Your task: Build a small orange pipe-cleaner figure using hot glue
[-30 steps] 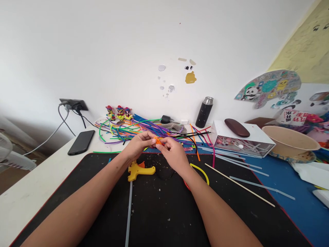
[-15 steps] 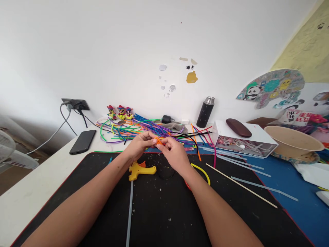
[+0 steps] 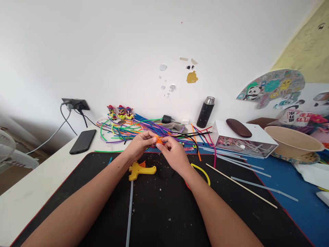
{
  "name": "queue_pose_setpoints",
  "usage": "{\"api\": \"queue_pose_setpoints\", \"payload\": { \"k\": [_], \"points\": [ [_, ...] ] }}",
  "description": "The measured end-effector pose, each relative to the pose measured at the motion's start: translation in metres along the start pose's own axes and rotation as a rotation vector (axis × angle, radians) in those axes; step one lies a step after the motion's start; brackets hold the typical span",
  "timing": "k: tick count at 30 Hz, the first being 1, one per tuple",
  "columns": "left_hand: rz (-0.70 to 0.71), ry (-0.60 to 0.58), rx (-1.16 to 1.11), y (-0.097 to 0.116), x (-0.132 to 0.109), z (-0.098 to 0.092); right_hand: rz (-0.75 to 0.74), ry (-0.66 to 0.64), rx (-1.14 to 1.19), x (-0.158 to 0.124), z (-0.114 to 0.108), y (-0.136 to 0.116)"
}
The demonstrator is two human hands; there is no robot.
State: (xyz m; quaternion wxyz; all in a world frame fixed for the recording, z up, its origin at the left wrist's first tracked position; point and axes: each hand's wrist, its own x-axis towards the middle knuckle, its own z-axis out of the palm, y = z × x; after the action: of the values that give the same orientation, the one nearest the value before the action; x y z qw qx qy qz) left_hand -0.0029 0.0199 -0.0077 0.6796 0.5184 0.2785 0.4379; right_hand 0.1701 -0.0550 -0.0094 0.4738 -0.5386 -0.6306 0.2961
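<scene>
Between my fingertips is a small orange piece (image 3: 158, 140), apparently bent pipe cleaner; its exact shape is partly hidden. My left hand (image 3: 141, 144) pinches it from the left with thumb and fingers. From the other side my right hand (image 3: 174, 153) grips it, fingers curled and thumb close to the left thumb. Below my left wrist, a yellow hot glue gun (image 3: 141, 170) lies on the black mat (image 3: 154, 212), a translucent glue stick (image 3: 130, 209) running out of it toward me. A yellow and red curved strip (image 3: 205, 173) rests partly behind my right forearm.
Many colored pipe cleaners (image 3: 144, 127) are heaped behind my hands. Several glue sticks (image 3: 244, 163) and a wooden stick (image 3: 241, 185) lie right. A black bottle (image 3: 205, 112), white box (image 3: 244, 139) and beige bowl (image 3: 293, 142) stand behind. A phone (image 3: 82, 141) lies left.
The orange piece has turned slightly between my fingertips and shows a little more. Both hands stay in nearly the same place, and the things around them have not moved.
</scene>
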Motion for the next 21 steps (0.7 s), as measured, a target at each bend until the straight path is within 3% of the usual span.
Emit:
{"api": "queue_pose_setpoints", "payload": {
  "k": [21],
  "points": [
    [0.012, -0.022, -0.062, -0.003, 0.0006, -0.0011, -0.016, -0.013, 0.007, 0.001, 0.0002, 0.0003]
  ]
}}
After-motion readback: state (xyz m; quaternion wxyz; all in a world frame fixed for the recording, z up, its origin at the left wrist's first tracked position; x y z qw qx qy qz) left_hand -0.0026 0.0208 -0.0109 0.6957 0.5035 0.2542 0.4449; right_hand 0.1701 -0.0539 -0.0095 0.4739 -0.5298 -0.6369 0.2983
